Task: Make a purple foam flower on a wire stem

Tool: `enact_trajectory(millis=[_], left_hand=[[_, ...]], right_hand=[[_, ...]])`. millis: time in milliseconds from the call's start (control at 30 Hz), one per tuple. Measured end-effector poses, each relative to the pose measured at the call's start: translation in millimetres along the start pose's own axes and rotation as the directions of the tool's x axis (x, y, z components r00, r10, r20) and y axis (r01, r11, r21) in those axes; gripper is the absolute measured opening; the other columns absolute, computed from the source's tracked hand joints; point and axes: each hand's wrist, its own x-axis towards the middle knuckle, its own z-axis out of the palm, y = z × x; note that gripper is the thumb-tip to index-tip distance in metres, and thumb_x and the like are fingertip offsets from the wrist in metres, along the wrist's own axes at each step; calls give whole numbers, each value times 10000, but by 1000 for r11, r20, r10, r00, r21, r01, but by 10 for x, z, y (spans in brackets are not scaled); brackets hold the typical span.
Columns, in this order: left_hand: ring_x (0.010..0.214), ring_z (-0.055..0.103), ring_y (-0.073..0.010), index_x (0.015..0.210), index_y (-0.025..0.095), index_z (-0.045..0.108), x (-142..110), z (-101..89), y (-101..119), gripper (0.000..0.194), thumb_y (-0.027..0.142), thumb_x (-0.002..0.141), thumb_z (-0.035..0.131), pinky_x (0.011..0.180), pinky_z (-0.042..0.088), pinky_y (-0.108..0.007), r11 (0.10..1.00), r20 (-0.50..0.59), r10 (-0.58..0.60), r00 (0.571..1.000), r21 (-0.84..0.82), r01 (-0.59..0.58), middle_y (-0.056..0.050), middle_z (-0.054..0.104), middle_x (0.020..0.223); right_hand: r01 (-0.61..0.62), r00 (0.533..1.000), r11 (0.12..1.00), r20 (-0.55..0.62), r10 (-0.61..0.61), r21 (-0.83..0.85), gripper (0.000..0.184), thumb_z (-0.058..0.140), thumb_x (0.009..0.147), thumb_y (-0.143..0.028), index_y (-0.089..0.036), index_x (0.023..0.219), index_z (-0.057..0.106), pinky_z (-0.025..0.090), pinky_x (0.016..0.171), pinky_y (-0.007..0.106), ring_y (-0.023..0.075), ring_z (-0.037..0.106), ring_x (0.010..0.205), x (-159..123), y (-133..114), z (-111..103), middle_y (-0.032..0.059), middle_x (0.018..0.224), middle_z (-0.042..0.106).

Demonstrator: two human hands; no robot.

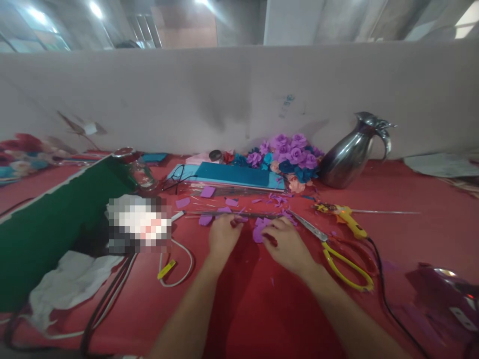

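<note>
My left hand (pixel 224 237) is over the red tabletop with its fingers curled together. A small purple scrap (pixel 241 218) shows at its fingertips, but whether they grip it I cannot make out. Close by on the right, my right hand (pixel 290 244) has thumb and fingers closed on a purple paper petal piece (pixel 259 232). Loose purple petals (pixel 205 220) lie beyond the left hand, among thin wires (pixel 194 212). Scissors with yellow handles (pixel 342 264) lie just right of my right hand, blades toward the purple cuttings (pixel 279 199).
A yellow glue gun (pixel 348 219) with a black cord lies to the right. Behind are blue sheets (pixel 235 174), a heap of paper flowers (pixel 292 152) and a steel jug (pixel 348 154). Left stand a glass jar (pixel 136 169) and a green panel (pixel 56 234); a white cable (pixel 190 254) loops nearby.
</note>
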Motion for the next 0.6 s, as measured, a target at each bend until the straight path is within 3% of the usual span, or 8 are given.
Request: enact_trajectory(millis=[167, 400, 600], left_hand=[[775, 635, -178, 909, 229, 720, -29, 65, 125, 178, 259, 819, 569, 620, 403, -265, 972, -43, 31, 999, 232, -20, -53, 682, 964], [815, 630, -168, 856, 178, 705, 3, -11, 68, 177, 212, 846, 531, 719, 434, -256, 988, -30, 38, 999, 154, -33, -61, 688, 912], [800, 625, -173, 836, 189, 709, -7, 20, 68, 176, 223, 831, 536, 698, 426, -262, 982, 19, 84, 996, 167, -86, -72, 678, 942]], right_hand=[[-8, 999, 999, -35, 9, 38, 204, 552, 800, -72, -213, 822, 698, 429, 822, 359, 223, 515, 889, 8, 5, 32, 48, 857, 669], [48, 997, 999, 54, -49, 18, 243, 588, 838, -177, -226, 1048, 699, 432, 881, 390, 235, 503, 980, -21, -157, 71, 77, 982, 650], [70, 994, 997, 86, -71, 15, 203, 573, 843, -158, -217, 974, 717, 438, 897, 403, 247, 489, 988, -36, -232, 93, 79, 985, 629]])
